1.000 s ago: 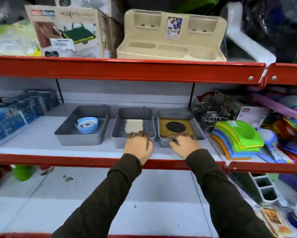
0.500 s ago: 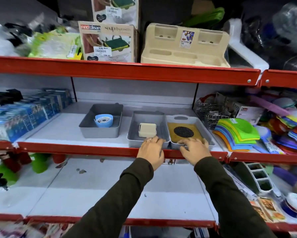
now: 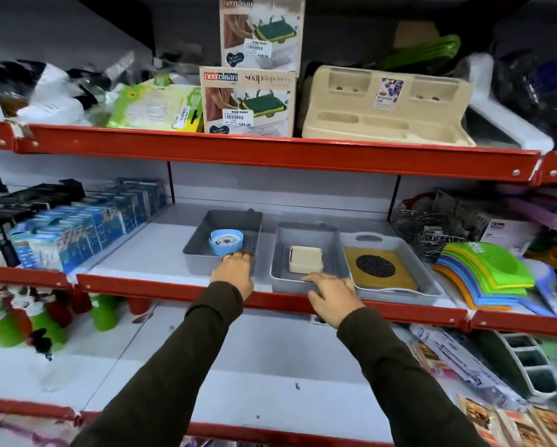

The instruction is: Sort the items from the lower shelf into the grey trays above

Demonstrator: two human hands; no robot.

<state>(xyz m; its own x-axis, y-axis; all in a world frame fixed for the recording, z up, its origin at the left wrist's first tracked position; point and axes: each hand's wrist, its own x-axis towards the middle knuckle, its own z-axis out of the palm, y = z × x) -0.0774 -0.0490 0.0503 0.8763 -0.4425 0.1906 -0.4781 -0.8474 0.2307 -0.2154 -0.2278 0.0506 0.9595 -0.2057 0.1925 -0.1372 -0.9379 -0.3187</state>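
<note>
Trays sit in a row on the middle shelf (image 3: 161, 253) in front of me. On the left, my left hand (image 3: 233, 272) has its fingers curled over the near rim of the left grey tray (image 3: 203, 243), gripping it; a blue round cup-shaped item (image 3: 226, 241) lies inside, just beyond my fingertips. Next comes the middle grey tray (image 3: 332, 250), holding a cream soap dish (image 3: 305, 259). My right hand (image 3: 332, 295) rests on its near rim with fingers spread and loosely flat, clasping nothing. Touching it on the right, the right grey tray (image 3: 432, 285) holds a yellow mat with a black mesh circle (image 3: 378, 272). The lower shelf (image 3: 270, 366) beneath my sleeves shows bare white board.
</note>
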